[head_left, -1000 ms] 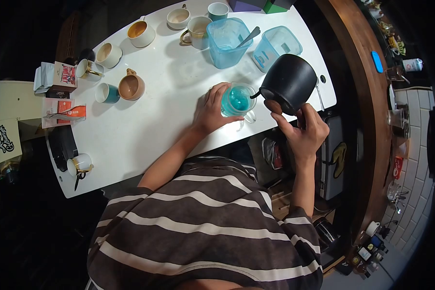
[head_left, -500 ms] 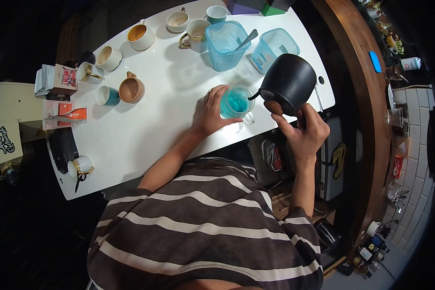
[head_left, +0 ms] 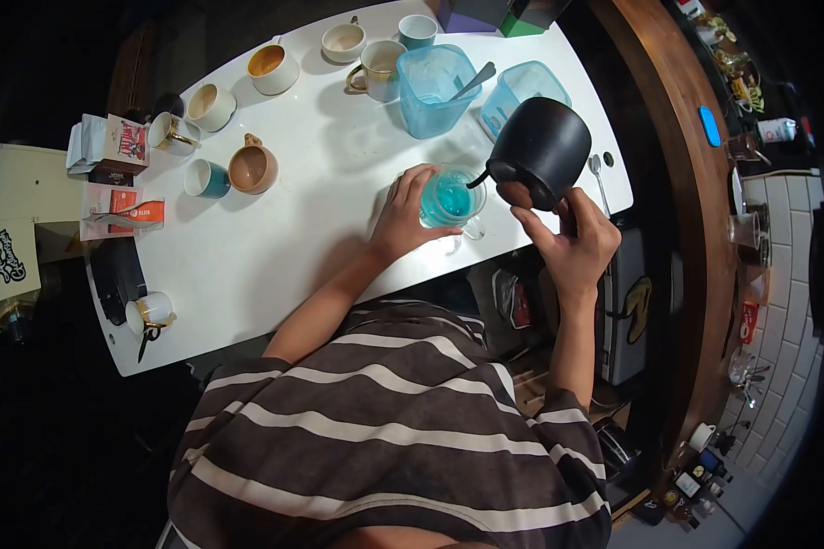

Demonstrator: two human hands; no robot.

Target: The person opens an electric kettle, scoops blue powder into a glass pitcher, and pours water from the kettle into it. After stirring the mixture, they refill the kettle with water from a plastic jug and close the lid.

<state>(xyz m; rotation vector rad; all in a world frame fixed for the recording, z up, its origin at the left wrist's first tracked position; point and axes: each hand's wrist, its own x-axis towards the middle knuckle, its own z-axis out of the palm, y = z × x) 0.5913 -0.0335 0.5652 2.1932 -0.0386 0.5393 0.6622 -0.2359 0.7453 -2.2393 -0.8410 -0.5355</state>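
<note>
My left hand (head_left: 408, 212) is wrapped around a clear glass cup (head_left: 428, 213) from its left side, with the thumb along the near side. Bright blue liquid (head_left: 452, 196) shows inside it. Tilted over the cup is a black gooseneck kettle (head_left: 545, 146), its thin spout tip right above the cup's mouth. My right hand (head_left: 579, 233) grips the kettle from below and to the right, the thumb close to a brown wooden part (head_left: 515, 193). The fingers are partly hidden behind the kettle.
Behind the cup stand a blue plastic container (head_left: 433, 96) with a spoon (head_left: 474, 80) and a second blue container (head_left: 525, 84). Several mugs line the white table (head_left: 311, 201), among them a brown mug (head_left: 253, 170). A wooden counter (head_left: 696, 183) runs along the right.
The kettle and right hand have shifted slightly up and left, still tilted over the cup. Bubbling in the blue liquid looks calmer. My left hand keeps its hold.
</note>
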